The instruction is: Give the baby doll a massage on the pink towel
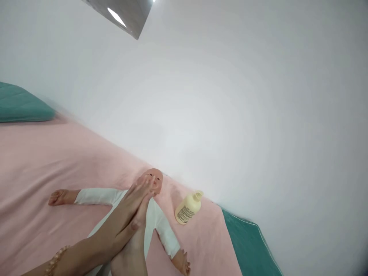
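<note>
Pressing palm to palm, fingers straight, left grip (130,203) and right grip (140,215) seem to be rubbing above the doll (151,214) on the pink sheet (77,159), the next move likely needing parted palms.

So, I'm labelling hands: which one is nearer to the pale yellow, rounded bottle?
Right. The right hand is left of the bottle, apart from it; the left hand lies against the right's far side.
</note>
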Demonstrator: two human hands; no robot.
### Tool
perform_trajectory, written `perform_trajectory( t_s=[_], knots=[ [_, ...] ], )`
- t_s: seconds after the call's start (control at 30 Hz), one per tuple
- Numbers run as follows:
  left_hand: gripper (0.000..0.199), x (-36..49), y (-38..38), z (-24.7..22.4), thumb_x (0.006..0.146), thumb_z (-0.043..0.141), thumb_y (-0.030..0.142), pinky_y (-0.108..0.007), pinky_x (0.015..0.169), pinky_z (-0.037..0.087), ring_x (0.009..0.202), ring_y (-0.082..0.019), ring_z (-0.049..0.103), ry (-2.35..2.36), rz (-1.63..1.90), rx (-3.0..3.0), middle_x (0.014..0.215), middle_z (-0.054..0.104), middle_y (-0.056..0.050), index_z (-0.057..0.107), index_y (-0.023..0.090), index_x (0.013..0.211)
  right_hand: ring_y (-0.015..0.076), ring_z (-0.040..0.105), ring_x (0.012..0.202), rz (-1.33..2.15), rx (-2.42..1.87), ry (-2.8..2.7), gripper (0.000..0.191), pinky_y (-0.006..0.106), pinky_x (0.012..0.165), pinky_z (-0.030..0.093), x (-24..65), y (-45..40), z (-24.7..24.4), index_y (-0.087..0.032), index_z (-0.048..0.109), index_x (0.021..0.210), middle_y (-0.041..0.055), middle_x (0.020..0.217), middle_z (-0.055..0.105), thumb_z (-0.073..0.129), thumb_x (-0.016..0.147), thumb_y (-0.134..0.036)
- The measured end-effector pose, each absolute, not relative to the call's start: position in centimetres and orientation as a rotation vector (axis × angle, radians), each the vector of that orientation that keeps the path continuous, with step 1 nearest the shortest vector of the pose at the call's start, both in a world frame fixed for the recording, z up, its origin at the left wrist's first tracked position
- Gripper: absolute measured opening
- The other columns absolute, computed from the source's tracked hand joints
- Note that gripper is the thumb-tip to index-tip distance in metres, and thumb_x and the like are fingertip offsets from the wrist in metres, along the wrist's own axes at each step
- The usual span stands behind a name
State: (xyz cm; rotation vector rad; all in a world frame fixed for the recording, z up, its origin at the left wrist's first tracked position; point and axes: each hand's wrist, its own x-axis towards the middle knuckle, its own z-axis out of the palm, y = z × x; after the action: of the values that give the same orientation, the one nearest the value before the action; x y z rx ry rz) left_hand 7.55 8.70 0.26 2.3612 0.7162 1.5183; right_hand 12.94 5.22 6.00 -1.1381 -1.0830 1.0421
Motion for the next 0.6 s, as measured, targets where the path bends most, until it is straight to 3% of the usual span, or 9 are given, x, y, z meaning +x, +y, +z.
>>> perform_trajectory(
  t_s=[0.1, 0.23, 0.37, 0.47, 0.53, 0.6],
  knots=[
    [0.079, 5.2, 9.8, 0.8, 0.101, 0.014, 0.073, -0.059, 0.125, 0.020, 0.152, -0.037, 0.024, 0.532, 1.411, 2.487, 0.166, 0.025, -0.009, 0.007, 0.028, 0.166, 0.0212, 0.036, 0.150, 1.204, -1.016, -1.057, 0.090, 0.047, 0.123, 0.033, 13.0, 4.3, 7.0, -0.026, 0.036, 0.158, 0.0031, 0.155, 0.049, 0.007, 0.093, -0.081],
    [0.080, 4.8, 10.4, -0.1, 0.102, 0.026, 0.070, -0.053, 0.125, 0.023, 0.152, -0.034, 0.026, 0.517, 1.282, 2.629, 0.166, 0.025, -0.009, 0.005, 0.027, 0.166, 0.0260, 0.042, 0.147, 1.437, -0.787, -0.942, 0.099, 0.051, 0.124, 0.030, 14.6, 4.5, 6.9, -0.018, 0.041, 0.154, 0.0105, 0.156, 0.047, -0.001, 0.090, -0.081],
    [0.102, 5.0, 10.0, -1.2, 0.092, 0.045, 0.079, -0.052, 0.126, 0.020, 0.153, -0.036, 0.021, 0.433, 1.150, 2.718, 0.167, 0.021, -0.009, 0.000, 0.025, 0.166, 0.0225, 0.034, 0.150, 1.410, -0.749, -0.855, 0.098, 0.045, 0.127, 0.024, 16.5, 5.7, 4.7, -0.014, 0.043, 0.152, 0.0117, 0.158, 0.044, -0.003, 0.093, -0.078],
    [0.095, 4.2, 11.1, -1.2, 0.096, 0.044, 0.074, -0.048, 0.125, 0.026, 0.152, -0.032, 0.026, 0.424, 1.097, 2.678, 0.167, 0.022, -0.007, 0.000, 0.028, 0.166, 0.0241, 0.037, 0.150, 1.442, -0.761, -0.966, 0.085, 0.048, 0.127, 0.023, 18.3, 5.0, 4.4, -0.019, 0.035, 0.158, 0.0103, 0.160, 0.041, 0.018, 0.097, -0.076],
    [0.082, 3.4, 12.4, -1.1, 0.102, 0.037, 0.067, -0.047, 0.124, 0.029, 0.152, -0.030, 0.028, 0.470, 1.123, 2.579, 0.167, 0.024, -0.006, 0.002, 0.029, 0.166, 0.0259, 0.042, 0.147, 1.405, -0.891, -1.119, 0.075, 0.052, 0.126, 0.027, 19.9, 3.8, 5.4, -0.031, 0.025, 0.161, 0.0050, 0.163, 0.036, 0.041, 0.099, -0.069],
    [0.069, 2.5, 13.5, -1.0, 0.107, 0.032, 0.058, -0.045, 0.124, 0.029, 0.151, -0.029, 0.029, 0.524, 1.182, 2.458, 0.165, 0.029, -0.007, 0.011, 0.028, 0.166, 0.0243, 0.032, 0.152, 1.284, -1.163, -1.365, 0.073, 0.049, 0.128, 0.022, 21.4, 2.5, 6.9, -0.038, 0.028, 0.159, -0.0013, 0.166, 0.028, 0.058, 0.096, -0.061]
  ],
)
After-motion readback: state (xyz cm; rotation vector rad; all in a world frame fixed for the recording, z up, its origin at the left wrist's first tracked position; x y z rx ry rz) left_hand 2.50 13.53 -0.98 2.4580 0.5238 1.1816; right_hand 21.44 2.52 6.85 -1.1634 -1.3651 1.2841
